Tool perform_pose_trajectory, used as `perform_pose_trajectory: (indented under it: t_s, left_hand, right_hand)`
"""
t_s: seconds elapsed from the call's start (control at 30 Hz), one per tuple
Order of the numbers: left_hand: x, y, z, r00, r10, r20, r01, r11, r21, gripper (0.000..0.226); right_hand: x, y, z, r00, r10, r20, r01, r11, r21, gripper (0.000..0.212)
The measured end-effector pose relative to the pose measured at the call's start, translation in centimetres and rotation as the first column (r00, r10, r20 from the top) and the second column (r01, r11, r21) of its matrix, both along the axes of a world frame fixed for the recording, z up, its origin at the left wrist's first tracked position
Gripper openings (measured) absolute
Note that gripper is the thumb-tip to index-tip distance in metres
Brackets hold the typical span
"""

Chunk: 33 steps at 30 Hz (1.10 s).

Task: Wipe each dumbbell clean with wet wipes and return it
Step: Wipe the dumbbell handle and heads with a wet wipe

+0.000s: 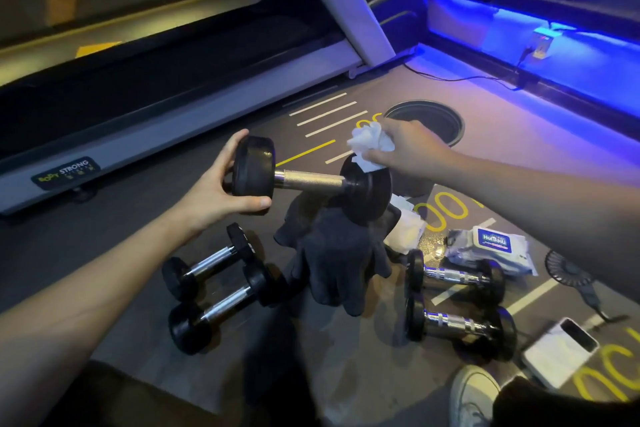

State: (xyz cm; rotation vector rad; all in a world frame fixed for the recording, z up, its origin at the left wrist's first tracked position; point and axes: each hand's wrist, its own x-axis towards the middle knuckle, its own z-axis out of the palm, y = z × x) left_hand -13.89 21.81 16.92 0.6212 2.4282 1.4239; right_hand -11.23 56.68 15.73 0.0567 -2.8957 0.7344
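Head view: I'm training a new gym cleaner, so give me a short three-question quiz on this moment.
1. True or false: the left hand grips the held dumbbell by its metal handle.
2. What does the right hand press on the dumbbell's right head?
3. How many dumbbells lie on the floor? A) two B) four C) six

Key:
1. False; it holds the left head.
2. A crumpled wet wipe.
3. B: one pair on the left, one pair on the right.
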Motion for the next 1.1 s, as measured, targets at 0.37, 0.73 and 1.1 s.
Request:
perform_pose_trajectory:
  t_s: [0.37, 0.73, 1.1]
  left_hand:
    - [-0.1, 0.2, -0.5, 1.0, 0.019, 0.023, -0.019, 1.0, -0.012, 0.116]
    - [0.2, 0.0, -0.8, 0.996, 0.09, -0.026, -0.093, 0.981, -0.172, 0.119]
    - [1.3, -1.0, -4.6, 0.951, 0.303, 0.057, -0.303, 0.953, -0.014, 0.099]
  right_hand:
    - [2.0, -3.1, -3.5, 0.947, 0.096, 0.306, 0.098, 0.822, -0.561, 0.119]
    - [3.9, -5.3, -2.8, 0.932, -0.068, 0.357, 0.302, 0.692, -0.655, 0.102]
    - [3.9, -7.6, -2.2, 0.95, -0.119, 0.29, 0.252, 0.84, -0.481, 0.078]
